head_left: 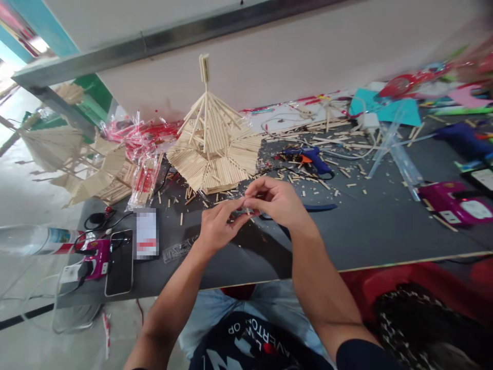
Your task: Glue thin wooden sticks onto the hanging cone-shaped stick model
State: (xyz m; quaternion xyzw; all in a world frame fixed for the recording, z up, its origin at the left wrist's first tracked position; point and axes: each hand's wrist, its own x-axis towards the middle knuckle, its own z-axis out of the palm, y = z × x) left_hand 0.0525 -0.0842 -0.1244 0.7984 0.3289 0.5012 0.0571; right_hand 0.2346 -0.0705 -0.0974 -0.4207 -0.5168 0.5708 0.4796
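Dark tabletop (385, 221), two hands (219, 226) together

The small piece (248, 211) pinched between the left hand (219, 224) and right hand (278, 204) is mostly hidden by fingers, too small to identify. At eight o'clock, a flat rectangle's (147, 232) face is blurred into blocks. The picture's edge cuts off the bottle (36, 240) at nine o'clock and the purple power strip (449, 203) at three.
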